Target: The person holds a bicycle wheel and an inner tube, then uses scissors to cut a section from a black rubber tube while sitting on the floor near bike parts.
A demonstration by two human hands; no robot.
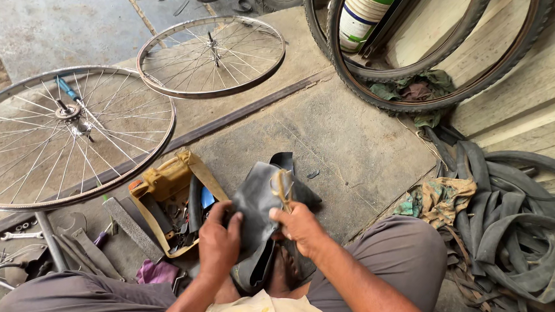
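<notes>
Left hand (219,243) gripped folded black rubber inner tube (257,201); right hand (298,227) pinched tan strip (281,188) against it. Yellow toolbox (166,178) just beside.

Two bare spoked wheel rims lie flat: large rim (63,136), smaller rim (211,55). Two tyres (415,99) lean together at the wall. One open toolbox (165,195). One file (130,228). One spanner (19,234). Two hands, left hand (219,243) and right hand (299,227), on one black inner tube (257,204). Piled old tubes (509,225): too tangled to count.
</notes>
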